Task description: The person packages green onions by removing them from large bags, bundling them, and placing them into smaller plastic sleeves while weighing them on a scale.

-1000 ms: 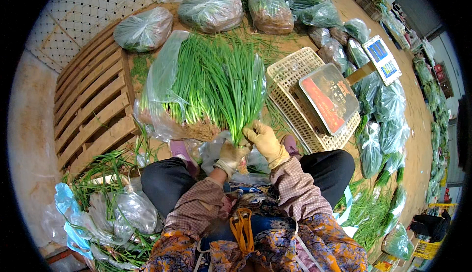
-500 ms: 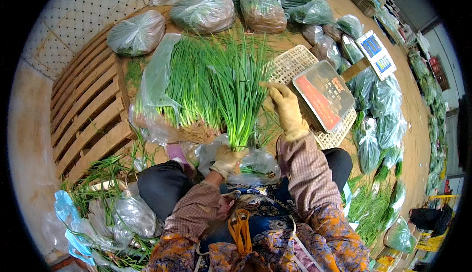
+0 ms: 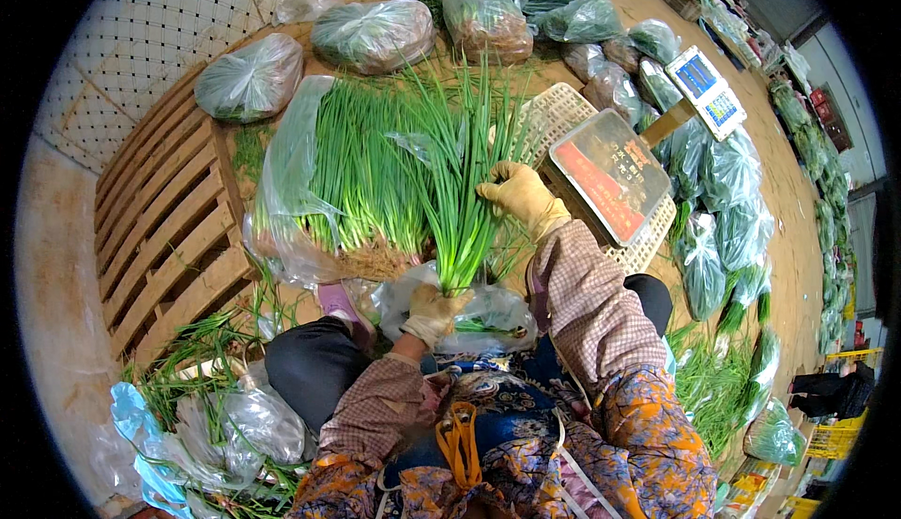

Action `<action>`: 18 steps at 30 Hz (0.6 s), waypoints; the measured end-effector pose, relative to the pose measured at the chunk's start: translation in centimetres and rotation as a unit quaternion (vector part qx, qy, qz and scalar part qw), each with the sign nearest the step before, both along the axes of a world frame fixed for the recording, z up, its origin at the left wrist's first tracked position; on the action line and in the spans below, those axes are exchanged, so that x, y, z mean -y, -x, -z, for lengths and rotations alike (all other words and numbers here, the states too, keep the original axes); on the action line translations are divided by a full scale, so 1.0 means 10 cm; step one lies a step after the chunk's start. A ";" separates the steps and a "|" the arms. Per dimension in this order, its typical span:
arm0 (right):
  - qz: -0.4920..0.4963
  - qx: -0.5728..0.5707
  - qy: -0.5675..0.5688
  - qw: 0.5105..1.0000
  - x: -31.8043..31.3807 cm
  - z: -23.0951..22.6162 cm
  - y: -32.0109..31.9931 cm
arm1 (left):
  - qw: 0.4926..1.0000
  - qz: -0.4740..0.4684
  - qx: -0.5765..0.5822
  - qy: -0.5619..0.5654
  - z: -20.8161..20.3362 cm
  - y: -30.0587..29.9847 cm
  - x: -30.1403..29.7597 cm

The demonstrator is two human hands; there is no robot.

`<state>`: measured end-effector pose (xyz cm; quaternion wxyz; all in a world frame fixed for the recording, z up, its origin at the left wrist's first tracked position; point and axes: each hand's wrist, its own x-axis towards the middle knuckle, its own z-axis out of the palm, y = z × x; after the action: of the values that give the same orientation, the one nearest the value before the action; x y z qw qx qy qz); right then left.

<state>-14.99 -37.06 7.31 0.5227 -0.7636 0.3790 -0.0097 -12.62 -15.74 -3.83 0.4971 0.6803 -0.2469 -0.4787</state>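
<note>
My left hand (image 3: 430, 312), in a tan glove, grips the root end of a bunch of green onions (image 3: 457, 181) that fans upward. Further up that bunch, my gloved right hand (image 3: 519, 194) closes over its leaves on the right side. A bigger heap of green onions (image 3: 357, 176) lies on an opened clear plastic bag (image 3: 286, 158) just left of the held bunch. A crumpled clear bag (image 3: 493, 317) rests on my lap under the left hand.
A weighing scale with a red platform (image 3: 610, 174) sits on a cream plastic crate (image 3: 563, 111) to the right. Several bagged greens (image 3: 375, 33) lie on the wooden pallet (image 3: 164, 228) behind. More bags (image 3: 718, 209) and loose greens (image 3: 713, 378) fill the right side.
My right hand rose from the root end beside the left hand and slid up along the bunch to its leaves. The bunch now stands more upright.
</note>
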 end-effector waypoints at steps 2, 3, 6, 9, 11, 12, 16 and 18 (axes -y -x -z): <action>-0.001 -0.011 -0.028 1.000 0.05 0.01 0.02 | 0.991 0.053 0.068 -0.099 -0.23 -0.02 0.02; -0.027 0.000 0.007 1.000 0.07 0.02 0.03 | 0.983 0.076 0.088 -0.144 -0.28 -0.03 0.02; -0.114 0.039 0.090 0.989 0.26 0.17 0.07 | 0.999 0.040 0.000 -0.008 0.19 -0.02 -0.05; -0.161 0.002 0.217 0.963 0.14 0.03 0.03 | 0.992 0.060 -0.027 0.108 0.53 -0.10 -0.21; -0.168 0.038 0.383 0.907 0.06 0.00 0.09 | 0.988 0.054 0.013 0.143 0.42 -0.06 -0.16; -0.164 0.068 0.478 0.860 0.07 0.09 0.12 | 0.986 0.078 0.055 0.135 0.39 -0.04 -0.12; -0.007 0.080 0.579 0.811 0.32 0.15 0.09 | 0.974 0.175 0.120 0.080 0.48 -0.05 -0.18; 0.114 0.083 0.472 0.870 0.63 -0.05 0.15 | 0.986 0.117 -0.070 0.094 0.77 -0.04 -0.23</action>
<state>-16.52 -43.36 7.77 0.1246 -0.8674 0.3688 -0.3100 -12.25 -13.40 -11.52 0.5156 0.5621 -0.3332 -0.5542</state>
